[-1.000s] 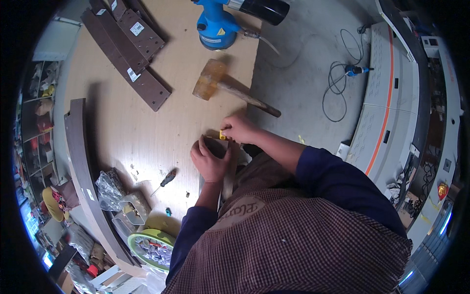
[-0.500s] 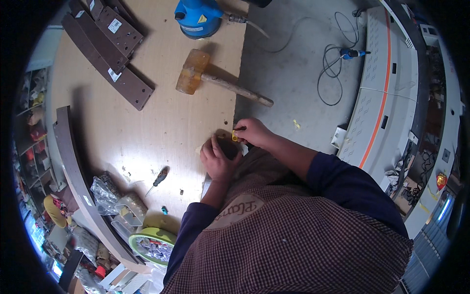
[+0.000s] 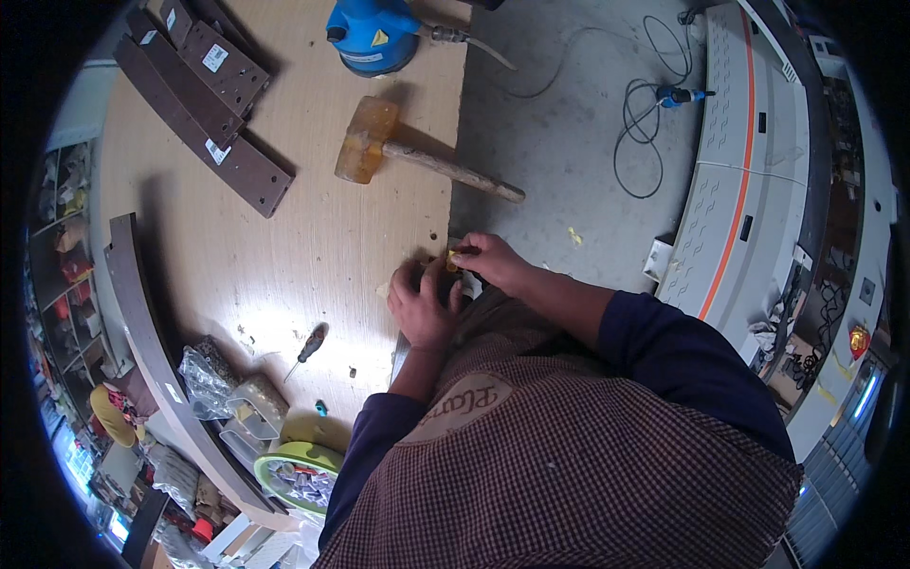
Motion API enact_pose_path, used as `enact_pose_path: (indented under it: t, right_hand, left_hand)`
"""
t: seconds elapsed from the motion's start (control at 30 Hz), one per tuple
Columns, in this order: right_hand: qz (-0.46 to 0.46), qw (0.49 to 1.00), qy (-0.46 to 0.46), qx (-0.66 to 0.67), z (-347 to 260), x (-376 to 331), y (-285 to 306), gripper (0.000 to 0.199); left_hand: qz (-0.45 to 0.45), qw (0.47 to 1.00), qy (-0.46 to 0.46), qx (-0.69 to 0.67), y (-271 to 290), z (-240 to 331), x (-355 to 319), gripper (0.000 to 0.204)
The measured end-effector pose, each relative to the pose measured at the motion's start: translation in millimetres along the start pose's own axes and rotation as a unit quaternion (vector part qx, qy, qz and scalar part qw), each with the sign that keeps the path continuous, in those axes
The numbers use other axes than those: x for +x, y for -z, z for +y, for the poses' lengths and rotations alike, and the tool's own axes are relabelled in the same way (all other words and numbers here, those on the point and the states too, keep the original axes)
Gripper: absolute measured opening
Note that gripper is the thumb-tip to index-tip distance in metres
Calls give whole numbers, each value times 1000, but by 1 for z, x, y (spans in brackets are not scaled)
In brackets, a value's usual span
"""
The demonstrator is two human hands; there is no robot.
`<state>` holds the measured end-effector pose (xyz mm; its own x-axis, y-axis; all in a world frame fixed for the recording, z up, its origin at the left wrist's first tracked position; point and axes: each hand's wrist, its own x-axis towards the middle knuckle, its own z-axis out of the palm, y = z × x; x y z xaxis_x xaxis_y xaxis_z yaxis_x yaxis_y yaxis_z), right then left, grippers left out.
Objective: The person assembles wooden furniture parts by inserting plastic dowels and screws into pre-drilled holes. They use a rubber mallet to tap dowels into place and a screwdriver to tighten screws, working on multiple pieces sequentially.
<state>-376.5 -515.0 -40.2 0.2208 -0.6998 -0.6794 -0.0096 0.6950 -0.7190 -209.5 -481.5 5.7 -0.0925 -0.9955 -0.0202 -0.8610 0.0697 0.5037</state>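
Head view, looking down over the person's checked apron and dark blue sleeves; both hands meet at the near edge of the wooden worktop.

Left hand: back of hand up, fingers curled inward and pressed together over something at the worktop edge; what lies under the palm is hidden.

Right hand: fingers bent, tips pinching a small yellow piece; the piece sits right at the worktop edge, between the two hands, touching the right fingertips and just beside the left fingers; too small to tell its shape.

Around the hands: wooden mallet lying flat beyond the hands, amber head on the worktop, handle running out past the edge over the grey floor; blue canister-shaped tool at the far edge; dark brown strips stacked at the far left, with pale labels; long curved brown strip along the left side.

Nearer the left elbow: small screwdriver with dark handle, well apart from the hands; clear plastic bags of small parts; green-rimmed dish holding small pieces at the lower edge.

On the floor: black cable in loops; white curved panel with orange stripe at right.
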Motion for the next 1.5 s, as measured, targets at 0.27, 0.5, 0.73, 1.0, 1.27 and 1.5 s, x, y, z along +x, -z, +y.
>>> enact_pose_path:
  t: [0.27,0.5,0.73,1.0,1.27,1.5]
  right_hand:
    - [10,999,-43,27,-5,-1,2,30]
    - [23,997,-41,-60,-23,-2,2,15]
    - [2,986,-10,-164,-37,-3,4,15]
    - [-7,984,-9,-175,-34,6,4,19]
    - [242,724,370,-530,-93,5,7,39]
    - [235,804,326,-438,-111,35,6,38]
  left_hand:
    - [32,999,-15,12,-12,9,15,41]
    - [31,999,-12,16,-15,16,25,37]
    - [14,1000,-4,7,-14,16,26,40]
    - [22,1000,1,5,-17,13,25,34]
    - [5,1000,11,29,-14,17,26,31]
    - [5,1000,18,25,-11,20,27,35]
